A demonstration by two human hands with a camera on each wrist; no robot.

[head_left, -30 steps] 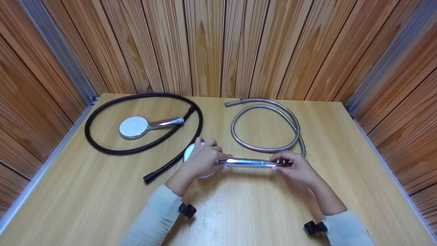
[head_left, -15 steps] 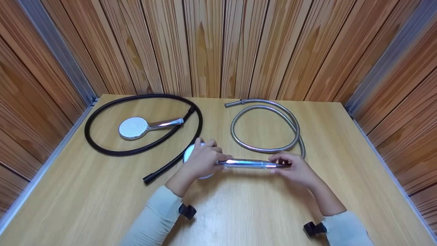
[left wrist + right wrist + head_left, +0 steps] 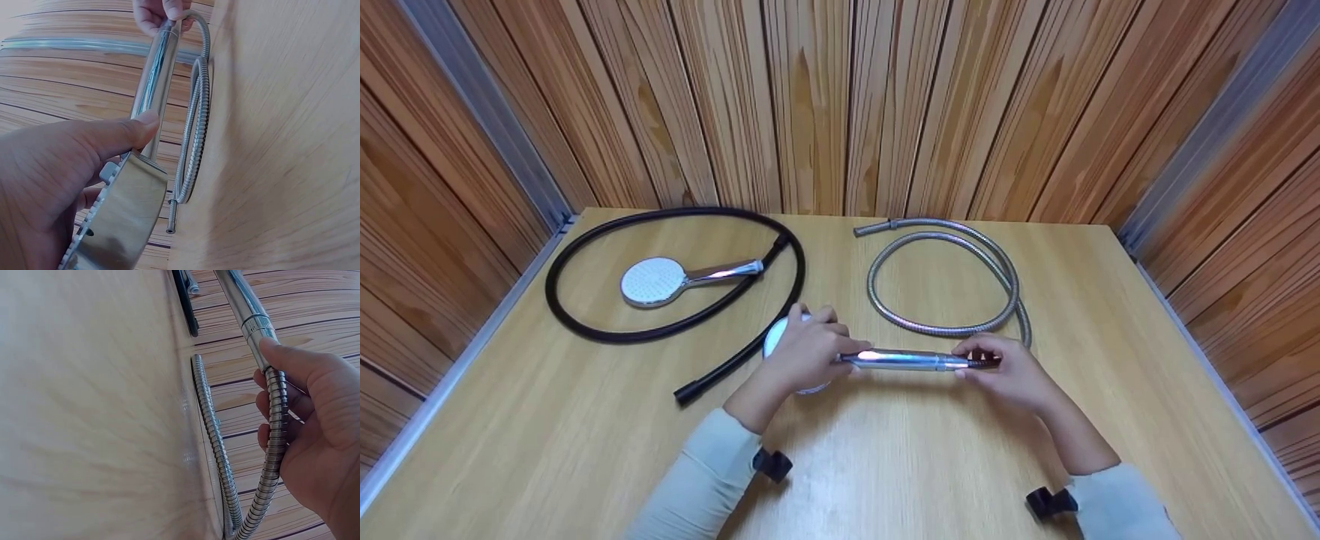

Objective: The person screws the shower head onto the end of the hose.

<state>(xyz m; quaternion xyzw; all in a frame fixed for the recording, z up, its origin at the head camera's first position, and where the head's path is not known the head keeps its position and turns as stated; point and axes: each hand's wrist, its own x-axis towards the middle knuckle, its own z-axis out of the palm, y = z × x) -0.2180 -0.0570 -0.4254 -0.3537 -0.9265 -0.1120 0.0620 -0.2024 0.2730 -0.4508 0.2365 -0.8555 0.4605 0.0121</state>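
Note:
In the head view, my left hand [image 3: 802, 349] grips a chrome hand shower [image 3: 896, 360] near its neck, covering part of the round white face. The left wrist view shows the thumb lying along the handle [image 3: 154, 84]. My right hand [image 3: 1009, 367] pinches the end fitting of a silver metal shower hose [image 3: 275, 422] at the far end of that handle. In the right wrist view, the fitting meets the handle in line, and the ribbed hose bends down past the fingers. How far the fitting is threaded on cannot be seen. Both hands hold the shower above the table.
A second chrome hand shower [image 3: 654, 281] lies at the left, its handle end beside a black hose [image 3: 619, 336] looped round it. The metal hose's coil [image 3: 945, 328] rests behind my right hand. Wood-panelled walls [image 3: 825, 105] enclose the table [image 3: 900, 465].
My right thumb and fingers shift slightly round the hose fitting. The left hand, the hand shower and the things on the table stay in place.

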